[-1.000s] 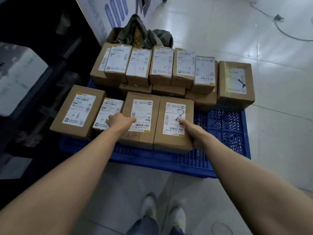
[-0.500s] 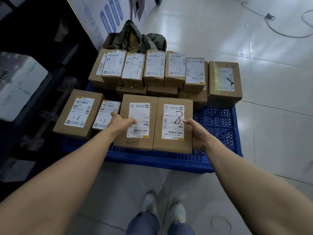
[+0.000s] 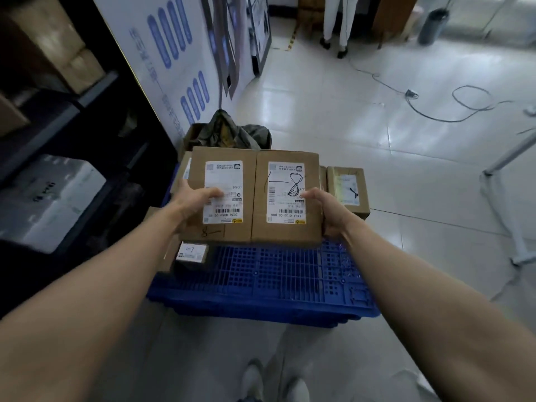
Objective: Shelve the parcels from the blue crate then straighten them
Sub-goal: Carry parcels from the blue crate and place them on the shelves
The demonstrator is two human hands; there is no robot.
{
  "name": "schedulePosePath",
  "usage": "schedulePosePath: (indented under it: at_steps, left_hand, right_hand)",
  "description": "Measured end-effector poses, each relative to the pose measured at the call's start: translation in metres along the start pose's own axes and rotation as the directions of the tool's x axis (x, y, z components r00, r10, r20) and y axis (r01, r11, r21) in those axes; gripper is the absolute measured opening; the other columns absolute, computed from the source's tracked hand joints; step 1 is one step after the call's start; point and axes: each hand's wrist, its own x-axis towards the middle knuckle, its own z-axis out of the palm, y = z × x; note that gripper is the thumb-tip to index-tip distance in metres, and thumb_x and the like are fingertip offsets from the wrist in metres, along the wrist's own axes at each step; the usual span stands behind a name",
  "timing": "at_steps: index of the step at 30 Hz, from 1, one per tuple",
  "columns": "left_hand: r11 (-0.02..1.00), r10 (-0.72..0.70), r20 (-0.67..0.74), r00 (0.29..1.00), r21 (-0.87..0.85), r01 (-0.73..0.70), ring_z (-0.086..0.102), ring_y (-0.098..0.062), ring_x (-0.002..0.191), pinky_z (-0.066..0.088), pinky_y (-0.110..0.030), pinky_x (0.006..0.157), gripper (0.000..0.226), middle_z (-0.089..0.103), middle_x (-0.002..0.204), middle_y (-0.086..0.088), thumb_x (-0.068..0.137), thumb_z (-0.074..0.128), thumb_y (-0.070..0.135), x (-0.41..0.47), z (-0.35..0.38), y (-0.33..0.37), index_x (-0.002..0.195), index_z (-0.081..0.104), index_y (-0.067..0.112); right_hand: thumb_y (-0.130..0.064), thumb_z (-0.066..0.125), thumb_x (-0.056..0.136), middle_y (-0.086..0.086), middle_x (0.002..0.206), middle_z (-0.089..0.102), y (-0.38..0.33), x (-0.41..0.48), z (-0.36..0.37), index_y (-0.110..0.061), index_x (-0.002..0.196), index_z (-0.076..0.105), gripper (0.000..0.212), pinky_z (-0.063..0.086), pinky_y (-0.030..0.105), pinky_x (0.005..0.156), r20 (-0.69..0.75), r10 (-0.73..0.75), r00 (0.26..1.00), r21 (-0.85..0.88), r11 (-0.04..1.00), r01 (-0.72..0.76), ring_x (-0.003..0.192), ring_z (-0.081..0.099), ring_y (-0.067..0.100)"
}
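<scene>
left hand [image 3: 189,203], right hand [image 3: 329,211] gripping parcels [image 3: 285,231], long axes pointing away

2 held parcels [image 3: 285,227] hide most back-row parcels [image 3: 181,177] at 12 o'clock. Label print [image 3: 223,175] too small. Shoes [image 3: 252,381] cut at 6 o'clock. Shelf [image 3: 95,82] at 9 o'clock blurred.
</scene>
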Motion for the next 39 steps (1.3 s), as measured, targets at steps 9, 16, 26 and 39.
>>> schedulePosePath:
  at_steps: [9, 16, 26, 39]
  left_hand:
    - [0.980, 0.063, -0.003, 0.998, -0.191, -0.063, 0.070, -0.025, 0.075, 0.054, -0.032, 0.048, 0.088, 0.066, 0.100, -0.012, 0.073, 0.078, 0.032, -0.049, -0.114, 0.076, 0.137, 0.019, 0.026]
    - [0.802, 0.078, -0.072, 0.994, -0.588, -0.106, 0.070, -0.025, 0.085, 0.058, -0.034, 0.057, 0.066, 0.065, 0.117, -0.015, 0.080, 0.070, 0.034, -0.099, -0.187, 0.059, 0.135, 0.037, 0.020]
    - [0.597, -0.014, -0.458, 0.889, -0.717, -0.360, 0.063, -0.028, 0.101, 0.057, -0.039, 0.073, 0.058, 0.058, 0.131, -0.013, 0.088, 0.059, 0.033, -0.219, -0.248, -0.016, 0.141, 0.041, 0.019]
    - [0.464, -0.461, -0.838, 0.292, -0.508, -0.725, 0.068, -0.027, 0.092, 0.057, -0.041, 0.068, 0.063, 0.065, 0.120, -0.012, 0.079, 0.068, 0.029, -0.535, -0.183, -0.176, 0.136, 0.042, 0.022]
  right_hand:
    - [-0.040, 0.067, 0.081, 0.013, 0.130, 0.062, -0.100, -0.034, 0.068, -0.019, 0.139, 0.041, 0.067, 0.048, 0.052, 0.098, 0.074, -0.224, 0.972, 0.053, 0.974, 0.220, 0.119, 0.059, 0.034]
    - [-0.036, 0.073, 0.065, 0.017, 0.128, 0.062, -0.152, -0.050, 0.144, -0.013, 0.143, 0.035, 0.090, 0.056, 0.042, 0.081, 0.319, -0.300, 0.899, 0.098, 0.954, 0.283, 0.113, 0.062, 0.035]
    - [-0.032, 0.061, 0.088, 0.017, 0.129, 0.061, -0.159, -0.052, 0.285, -0.011, 0.142, 0.041, 0.061, 0.057, 0.033, 0.059, 0.667, -0.140, 0.732, -0.099, 0.957, 0.273, 0.078, 0.070, 0.023]
    - [-0.032, 0.064, 0.085, 0.011, 0.124, 0.066, 0.002, -0.247, 0.467, -0.023, 0.140, 0.042, 0.060, 0.058, 0.039, 0.072, 0.919, 0.351, 0.180, -0.394, 0.836, 0.382, 0.100, 0.067, 0.028]
